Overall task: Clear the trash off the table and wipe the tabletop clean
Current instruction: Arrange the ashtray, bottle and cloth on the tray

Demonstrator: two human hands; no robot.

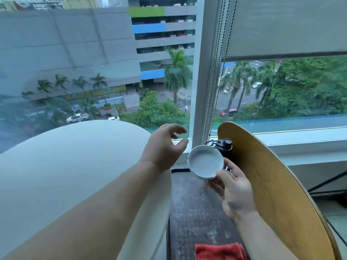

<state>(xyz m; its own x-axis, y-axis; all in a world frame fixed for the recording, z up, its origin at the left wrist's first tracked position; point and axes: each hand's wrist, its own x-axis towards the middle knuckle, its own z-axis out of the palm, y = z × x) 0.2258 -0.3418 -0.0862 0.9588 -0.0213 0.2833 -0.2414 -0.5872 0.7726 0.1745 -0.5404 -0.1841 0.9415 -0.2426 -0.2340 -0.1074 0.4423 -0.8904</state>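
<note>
White and shallow, the bowl (pixel 205 162) is pinched at its rim by the fingers (pixel 222 174) of the right hand (pixel 234 190). It is lifted off the speckled tabletop (pixel 197 212). Left of the bowl, the left hand (pixel 163 147) hovers loosely spread and holds nothing. Behind the bowl stands a black bottle (pixel 225 147). The red cloth (pixel 219 252) lies idle nearer, so wiping looks undone.

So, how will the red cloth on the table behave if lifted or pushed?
The red cloth looks folded and soft, so it will probably droop and unfold when lifted. Pushed across the table, it may bunch up rather than slide.
</note>
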